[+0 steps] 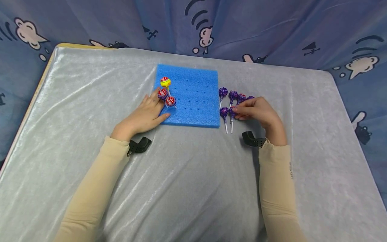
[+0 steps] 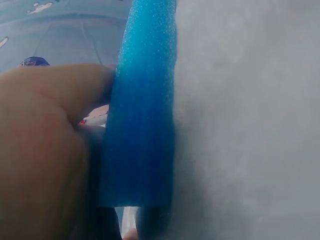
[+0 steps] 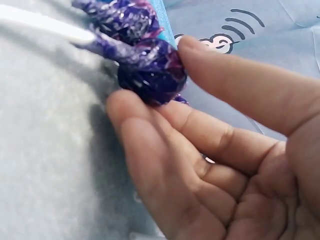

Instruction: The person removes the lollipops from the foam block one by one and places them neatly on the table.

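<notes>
My left hand rests at the left edge of a blue foam board, fingers extended, thumb on the top near the front corner. The left wrist view shows the board's side close against that hand. Three wrapped lollipops stand in the board by the fingertips: a yellow one and two red-and-purple ones, one left, one nearer. Right of the board, my right hand pinches a purple lollipop by its round head, its white stick pointing toward me.
Several other purple lollipops lie in two rows right of the board, some partly behind my right hand. Small holes dot the foam. A grey cloth covers the table, and a blue patterned curtain hangs behind it.
</notes>
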Action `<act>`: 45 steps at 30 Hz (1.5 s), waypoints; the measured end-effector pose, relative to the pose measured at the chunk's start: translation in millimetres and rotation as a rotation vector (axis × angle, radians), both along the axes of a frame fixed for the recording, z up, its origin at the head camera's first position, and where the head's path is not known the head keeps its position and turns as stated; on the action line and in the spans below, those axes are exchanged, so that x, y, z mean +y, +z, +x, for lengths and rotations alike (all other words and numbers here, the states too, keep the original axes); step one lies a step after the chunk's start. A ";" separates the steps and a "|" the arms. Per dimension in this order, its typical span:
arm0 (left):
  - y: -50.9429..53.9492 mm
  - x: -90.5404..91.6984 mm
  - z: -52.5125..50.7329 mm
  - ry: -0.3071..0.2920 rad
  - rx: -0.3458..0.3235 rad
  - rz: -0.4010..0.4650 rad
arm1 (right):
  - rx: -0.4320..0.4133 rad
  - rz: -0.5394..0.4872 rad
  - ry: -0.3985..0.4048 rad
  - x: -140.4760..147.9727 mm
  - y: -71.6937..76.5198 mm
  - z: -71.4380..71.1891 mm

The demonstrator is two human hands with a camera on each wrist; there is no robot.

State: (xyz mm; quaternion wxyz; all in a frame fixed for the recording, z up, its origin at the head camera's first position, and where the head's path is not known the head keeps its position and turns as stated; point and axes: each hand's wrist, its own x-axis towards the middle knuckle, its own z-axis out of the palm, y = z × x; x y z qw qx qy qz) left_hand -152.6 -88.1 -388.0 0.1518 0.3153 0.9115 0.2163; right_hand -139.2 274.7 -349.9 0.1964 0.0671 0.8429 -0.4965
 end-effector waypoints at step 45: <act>0.6 0.2 -0.1 -0.003 0.015 -0.003 | 0.335 -0.317 -0.117 -39.9 19.3 6.5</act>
